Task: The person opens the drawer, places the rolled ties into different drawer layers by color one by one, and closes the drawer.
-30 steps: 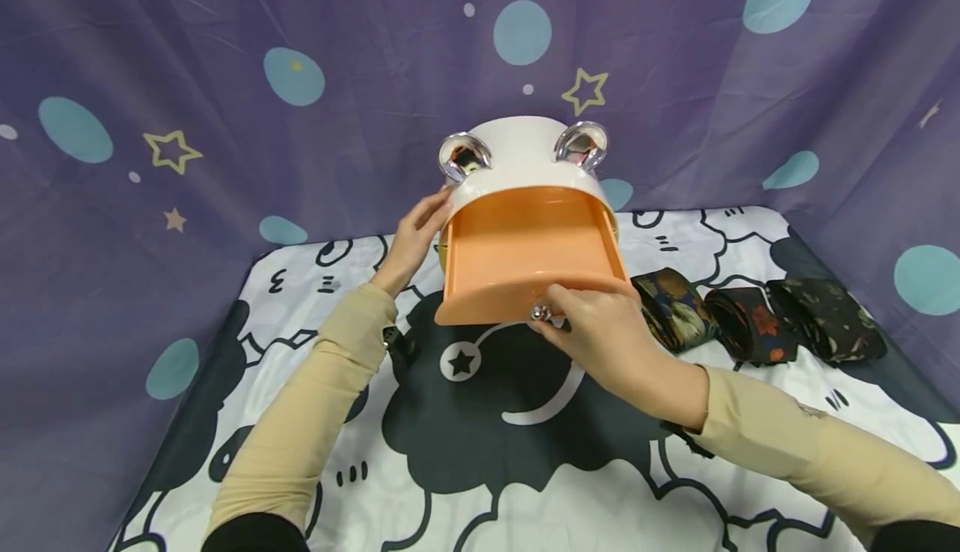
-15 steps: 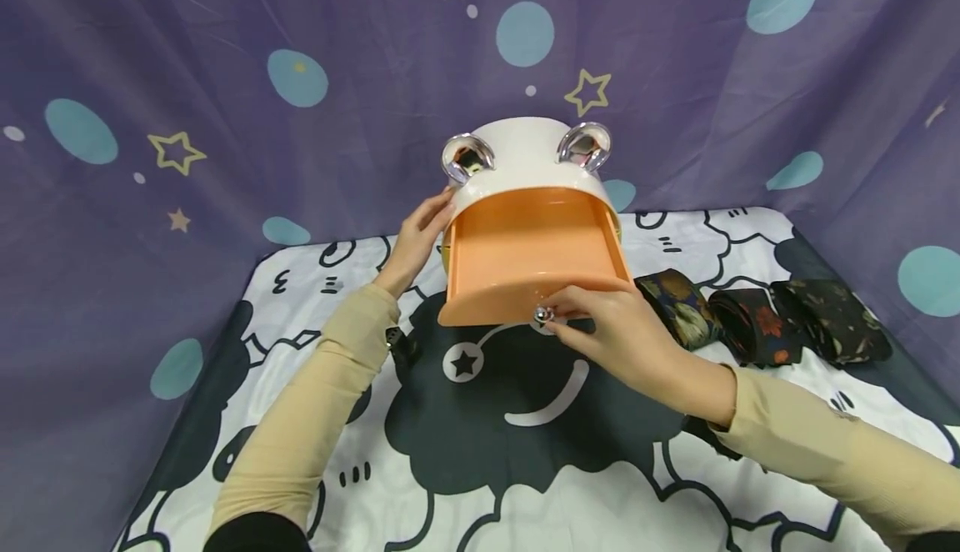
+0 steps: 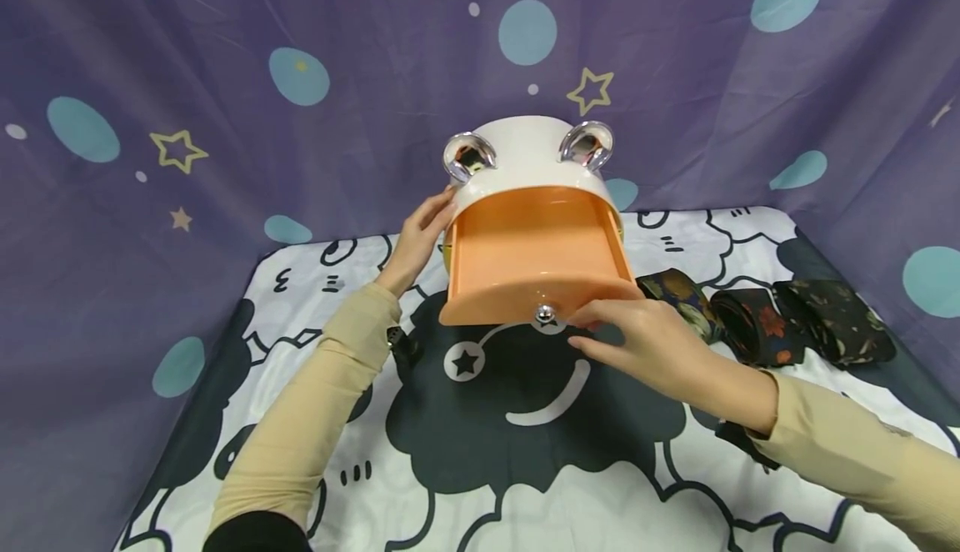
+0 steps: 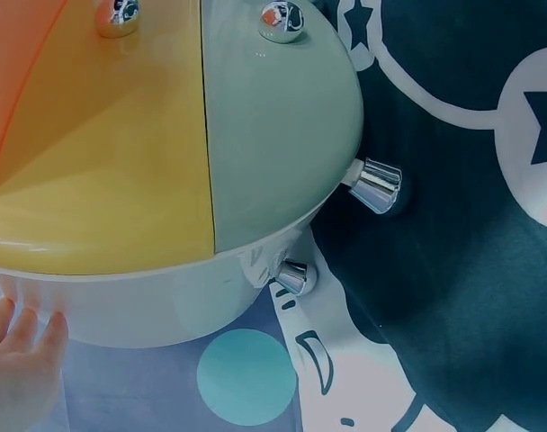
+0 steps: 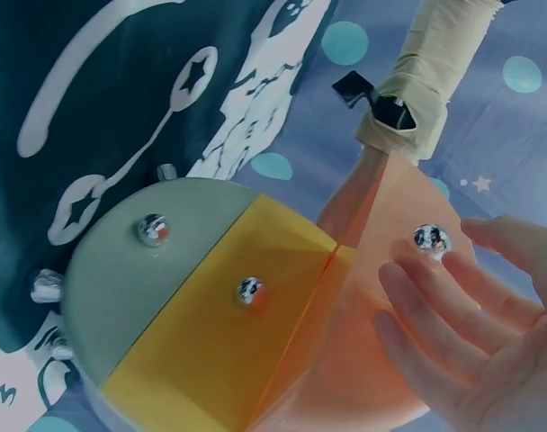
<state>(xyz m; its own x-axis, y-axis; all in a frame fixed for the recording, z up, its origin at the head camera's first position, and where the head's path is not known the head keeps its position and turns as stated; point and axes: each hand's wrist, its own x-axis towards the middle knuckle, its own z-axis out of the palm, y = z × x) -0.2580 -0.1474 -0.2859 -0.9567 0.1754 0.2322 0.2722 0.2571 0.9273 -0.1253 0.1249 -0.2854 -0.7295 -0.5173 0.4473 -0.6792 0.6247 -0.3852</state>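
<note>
A small round-bodied cabinet [image 3: 525, 148] with a white shell and two shiny silver ears stands at the back of the cloth. Its orange top drawer [image 3: 536, 256] is pulled out, and nothing shows inside. The left hand [image 3: 416, 239] rests on the shell's left side with fingers extended; in the left wrist view those fingertips touch the white shell. Just right of the silver knob [image 3: 545, 313], apart from it, is the right hand [image 3: 648, 343], its fingers loosely extended and holding nothing. Below, a yellow drawer [image 5: 228, 310] and a green drawer [image 5: 165, 247] are closed.
Several rolled dark patterned fabric strips, like the floral roll [image 3: 761, 327], lie right of the cabinet. The table has a black-and-white cartoon cloth [image 3: 577, 510]. A purple curtain [image 3: 360, 143] hangs behind. Silver feet [image 4: 377, 184] stick out from the cabinet's base.
The right hand has let go of the drawer's knob and moved right, away from it. The drawer stays pulled out, and the left hand remains on the shell.
</note>
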